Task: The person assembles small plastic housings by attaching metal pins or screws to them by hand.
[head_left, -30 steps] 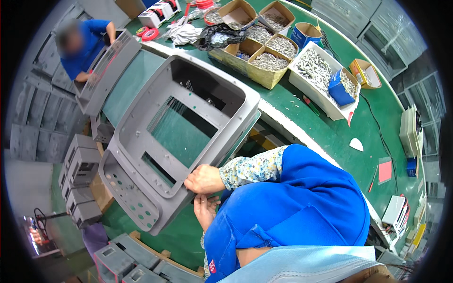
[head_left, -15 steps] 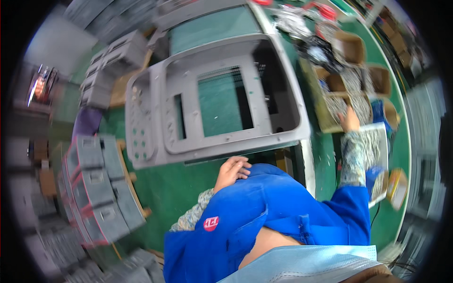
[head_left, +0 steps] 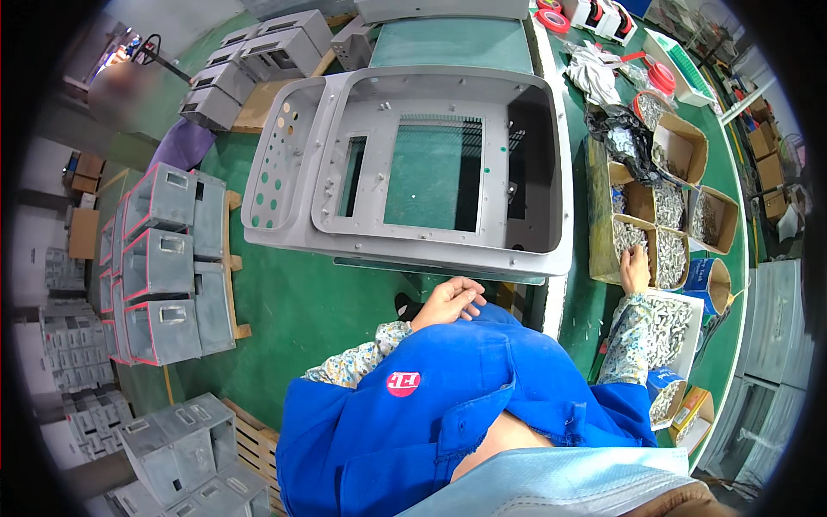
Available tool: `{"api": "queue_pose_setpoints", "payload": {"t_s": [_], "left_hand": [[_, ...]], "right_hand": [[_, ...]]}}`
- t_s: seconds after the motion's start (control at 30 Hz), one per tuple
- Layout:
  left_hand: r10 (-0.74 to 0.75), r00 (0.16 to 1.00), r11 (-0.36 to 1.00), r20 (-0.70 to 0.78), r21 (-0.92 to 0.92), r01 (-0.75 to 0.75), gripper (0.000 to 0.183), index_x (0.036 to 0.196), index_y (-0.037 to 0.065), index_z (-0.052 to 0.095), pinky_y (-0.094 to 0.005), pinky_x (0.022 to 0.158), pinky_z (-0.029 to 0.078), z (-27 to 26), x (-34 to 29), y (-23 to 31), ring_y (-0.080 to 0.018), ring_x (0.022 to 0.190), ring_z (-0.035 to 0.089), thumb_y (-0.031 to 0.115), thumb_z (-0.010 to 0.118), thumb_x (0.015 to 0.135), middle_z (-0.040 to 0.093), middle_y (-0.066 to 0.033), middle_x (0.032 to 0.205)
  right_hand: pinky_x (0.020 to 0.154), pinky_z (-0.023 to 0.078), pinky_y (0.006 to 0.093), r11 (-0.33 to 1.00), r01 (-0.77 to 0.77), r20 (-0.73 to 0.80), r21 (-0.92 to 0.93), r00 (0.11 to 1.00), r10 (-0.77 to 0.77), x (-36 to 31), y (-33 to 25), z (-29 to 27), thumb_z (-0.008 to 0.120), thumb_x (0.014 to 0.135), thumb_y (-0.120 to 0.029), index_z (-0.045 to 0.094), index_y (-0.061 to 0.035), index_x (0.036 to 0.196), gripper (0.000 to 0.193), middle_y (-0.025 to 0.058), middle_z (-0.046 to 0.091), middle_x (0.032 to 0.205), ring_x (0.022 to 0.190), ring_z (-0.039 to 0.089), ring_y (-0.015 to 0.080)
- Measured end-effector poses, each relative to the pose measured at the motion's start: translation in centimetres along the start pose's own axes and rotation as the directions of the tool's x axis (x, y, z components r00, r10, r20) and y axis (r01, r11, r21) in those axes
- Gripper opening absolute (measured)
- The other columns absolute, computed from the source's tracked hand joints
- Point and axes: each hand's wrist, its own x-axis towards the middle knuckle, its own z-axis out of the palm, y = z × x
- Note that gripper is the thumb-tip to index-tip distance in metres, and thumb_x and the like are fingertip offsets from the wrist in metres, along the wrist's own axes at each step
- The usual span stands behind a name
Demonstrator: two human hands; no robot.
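Note:
My right hand [head_left: 635, 270] reaches over the near edge of a divided cardboard box to small metal screws [head_left: 630, 233] in its near-left compartment. Its fingers are drawn together with the tips down at the screws; what lies between them is hidden. In front of my body, my left hand [head_left: 450, 302] hovers just off the near edge of a large grey metal housing [head_left: 405, 247]. The left fingers are half curled and a little apart, with nothing visible in them. Rectangular cutouts and small studs show inside the housing, and round holes line its narrow left section.
More screws fill a white tray [head_left: 693, 338] and blue cartons [head_left: 706, 289] on the green right-hand bench. Red tape rolls [head_left: 553, 21] and a black plastic bag [head_left: 622, 145] lie farther back. Grey metal boxes [head_left: 159, 258] stand stacked on a pallet at the left.
The view has shifted and steadied, so the housing sits farther right and higher. My right hand stays at the screw compartment, its fingers now lower and closer together. My left hand remains near the housing's edge.

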Motion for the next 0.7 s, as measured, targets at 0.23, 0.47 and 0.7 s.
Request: {"api": "queue_pose_setpoints", "payload": {"t_s": [0.23,0.47,0.7], "left_hand": [[0.016,0.999,1.0,-0.031,0.014,-0.015,0.021,0.102,0.004,0.05,-0.0244,0.063,0.046,0.6,-0.4,-0.3,-0.0123,0.073,0.055,0.018,0.046,0.087,0.057,-0.0094,0.091],[0.078,0.995,0.997,-0.06,-0.015,-0.079,0.018,0.101,0.004,0.051,-0.024,0.061,0.046,1.2,-0.1,-0.8,-0.0118,0.07,0.055,0.015,0.045,0.087,0.058,-0.008,0.087],[0.115,0.991,0.993,-0.067,-0.015,-0.116,0.018,0.1,0.005,0.052,-0.024,0.062,0.046,1.4,-0.4,-0.9,-0.0108,0.069,0.055,0.016,0.046,0.087,0.058,-0.0066,0.087]], "right_hand": [[0.068,0.04,0.0449,0.994,0.105,0.005,-0.031,0.994,-0.105,-0.6,-0.8,-0.3,0.044,0.085,-0.025,0.046,-0.0042,0.089,0.021,0.0207,0.051,0.086,0.08,0.05,0.0382],[0.069,0.041,0.0436,0.999,-0.008,0.126,0.037,0.992,0.004,0.7,0.8,0.4,0.048,0.082,-0.026,0.05,-0.0035,0.086,0.023,0.0197,0.056,0.081,0.077,0.053,0.0368],[0.058,0.042,0.0443,0.997,0.07,-0.069,-0.024,0.995,-0.071,3.1,1.2,-0.2,0.053,0.08,-0.026,0.054,-0.002,0.073,0.025,0.021,0.056,0.066,0.065,0.054,0.0388]]}}
